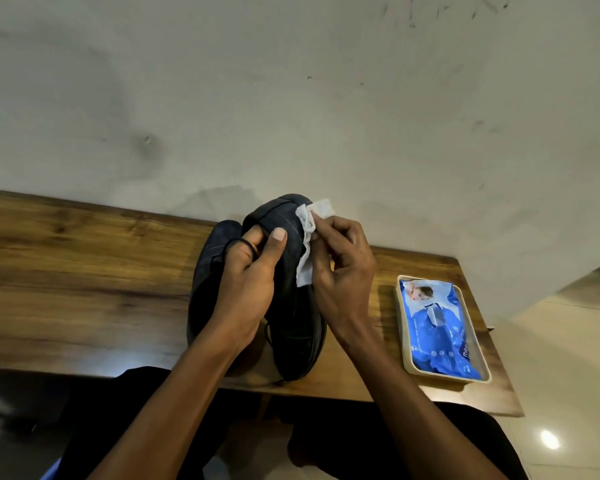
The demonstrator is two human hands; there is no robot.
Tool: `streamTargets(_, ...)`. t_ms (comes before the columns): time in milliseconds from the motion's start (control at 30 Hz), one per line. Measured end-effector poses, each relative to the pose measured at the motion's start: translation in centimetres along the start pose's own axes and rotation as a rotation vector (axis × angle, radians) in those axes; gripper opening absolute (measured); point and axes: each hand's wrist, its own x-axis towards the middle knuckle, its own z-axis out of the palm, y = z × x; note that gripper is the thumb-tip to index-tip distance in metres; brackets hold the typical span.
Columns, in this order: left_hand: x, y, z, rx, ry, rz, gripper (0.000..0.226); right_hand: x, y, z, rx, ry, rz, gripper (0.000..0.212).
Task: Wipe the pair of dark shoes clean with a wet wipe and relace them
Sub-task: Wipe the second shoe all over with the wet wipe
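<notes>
So the only writing we can make out is on the blue wipes pack [440, 327], where a few white letters like "me" show along its near right side, the rest too small to read; there's a baby photo printed at the far end. The pack sits in a shallow cream tray [406, 336] on the right part of the wooden table [84, 271].

Our left hand [246, 285] is curled around the raised shoe [291, 306], thumb up over the top and fingers tucked in at the opening, with a loop of black lace [236, 245] running over the fingers. Our right hand [343, 271] pinches the white wet wipe [307, 244] and presses it against the right side of that shoe near the toe, fingers bent together on the cloth.

Both forearms come up from the near edge and angle in toward the middle. The other shoe [205, 282] lies on the table just left of the held one, touching it, toe pointing toward the stained wall [291, 98].
</notes>
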Motion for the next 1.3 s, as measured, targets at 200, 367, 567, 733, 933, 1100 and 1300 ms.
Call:
streamTargets(200,1.0,0.0,-0.6,-0.004,0.090,-0.055,0.026,-4.6,-0.6,-0.3,-0.019,-0.166,-0.075,0.021)
streamTargets(367,1.4,-0.1,-0.7,0.234,0.106,0.048,0.020,-7.7,0.5,-1.1,-0.055,-0.288,-0.043,0.017)
streamTargets(567,1.5,-0.9,-0.6,0.418,0.071,0.073,0.022,-8.5,1.0,-0.9,-0.114,-0.330,-0.078,0.021)
streamTargets(733,1.9,-0.8,-1.1,0.463,0.041,0.025,0.016,-7.8,0.9,-0.9,-0.048,-0.310,0.009,0.019)
streamTargets(933,1.6,-0.1,-1.7,0.343,0.000,-0.091,0.018,-5.2,0.2,0.6,0.094,-0.136,0.238,0.015)
streamTargets(1100,1.0,0.1,-1.7,0.260,-0.023,-0.111,0.022,-1.4,0.4,2.0,0.160,0.034,0.265,0.023)
streamTargets(1300,1.2,-0.1,-2.2,0.204,0.066,-0.137,0.020,-5.9,1.1,0.9,-0.095,-0.131,0.115,0.029)
